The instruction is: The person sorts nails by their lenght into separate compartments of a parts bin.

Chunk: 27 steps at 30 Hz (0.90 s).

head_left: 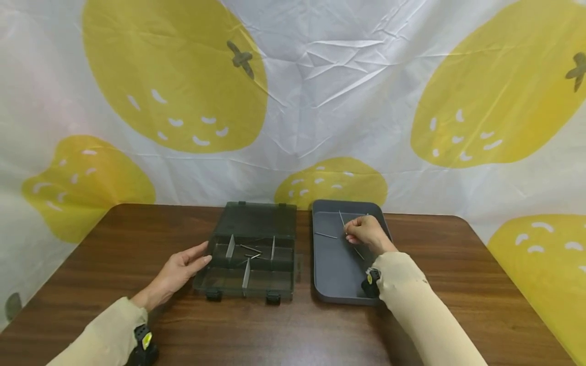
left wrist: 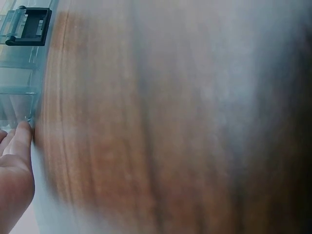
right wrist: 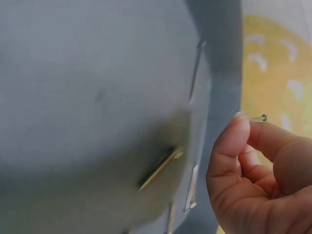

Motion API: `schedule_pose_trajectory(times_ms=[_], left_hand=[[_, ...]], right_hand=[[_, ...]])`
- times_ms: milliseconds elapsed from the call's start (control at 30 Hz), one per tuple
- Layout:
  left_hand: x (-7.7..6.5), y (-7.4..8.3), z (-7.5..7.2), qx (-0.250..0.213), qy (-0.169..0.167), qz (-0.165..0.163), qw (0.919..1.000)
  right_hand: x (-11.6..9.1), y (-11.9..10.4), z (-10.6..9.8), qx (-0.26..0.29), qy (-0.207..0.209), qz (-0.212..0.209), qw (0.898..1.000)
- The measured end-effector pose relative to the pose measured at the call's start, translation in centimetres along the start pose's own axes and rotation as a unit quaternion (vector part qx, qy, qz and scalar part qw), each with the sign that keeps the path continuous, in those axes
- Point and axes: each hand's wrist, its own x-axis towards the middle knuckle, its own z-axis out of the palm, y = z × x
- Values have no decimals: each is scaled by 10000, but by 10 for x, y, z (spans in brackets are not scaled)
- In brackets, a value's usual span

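My right hand is over the grey tray, pinching a thin metal nail between thumb and forefinger; its head pokes out past the fingers. Below it in the tray lie more nails and a brassy screw. To the left sits a see-through dark plastic box, its lid raised and tilted back. Several nails lie crossed in the box's wide rear-middle compartment. My left hand touches the box's left side with fingers and thumb extended.
Box and tray stand side by side on a brown wooden table. White dividers split the box, and two black latches hang at its front. Behind the table hangs a white cloth with yellow fruit prints.
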Motion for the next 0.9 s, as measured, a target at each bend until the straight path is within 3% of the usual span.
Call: schedule_pose_trajectory(times_ms=[200, 467, 700, 900], left_hand=[[1, -2, -1, -80, -24, -48, 10000], [1, -1, -2, -50, 2, -6, 10000], [2, -2, -1, -17, 12, -74, 10000], [1, 0, -1, -5, 3, -46, 10000]], right_hand=[[-1, -22, 20, 105, -271, -220, 9993], [-4, -53, 56, 167, -441, -170, 9987], [-8, -67, 83, 303, -695, -146, 9970], [-9, -72, 102, 130, -862, -381, 9955]])
